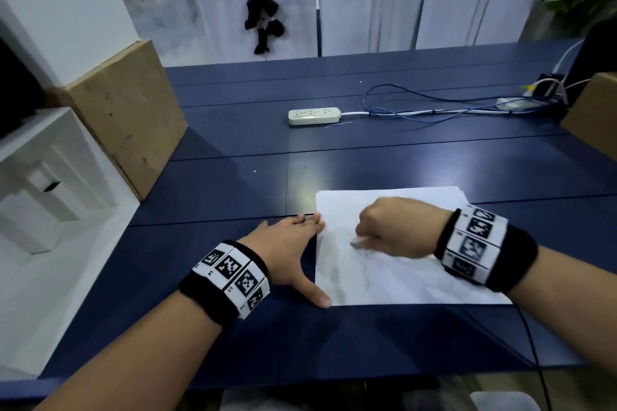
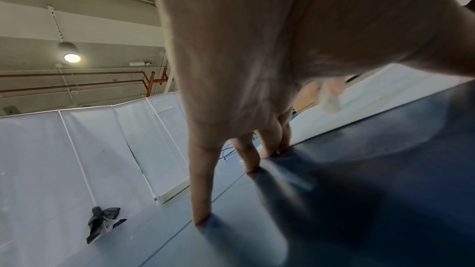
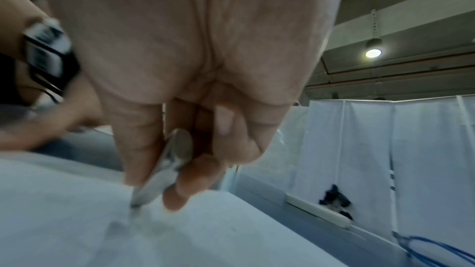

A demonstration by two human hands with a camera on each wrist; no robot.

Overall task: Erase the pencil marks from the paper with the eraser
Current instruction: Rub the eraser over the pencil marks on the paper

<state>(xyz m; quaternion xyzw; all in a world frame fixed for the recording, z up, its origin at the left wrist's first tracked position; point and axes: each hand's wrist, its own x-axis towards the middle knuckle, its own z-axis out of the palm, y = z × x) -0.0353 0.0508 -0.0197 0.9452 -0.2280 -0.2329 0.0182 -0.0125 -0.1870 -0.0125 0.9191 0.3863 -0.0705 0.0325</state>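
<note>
A white sheet of paper with faint grey pencil marks lies on the dark blue table. My right hand is curled in a fist over the sheet's left part and pinches a whitish eraser, whose tip touches the paper. In the right wrist view the eraser sits between thumb and fingers, its lower end on the paper. My left hand lies flat with straight spread fingers at the sheet's left edge, fingertips on the table, thumb near the lower left corner.
A white power strip with blue and white cables lies farther back on the table. Brown boards stand at the left and right. A white shelf unit is at the left. White curtains hang behind.
</note>
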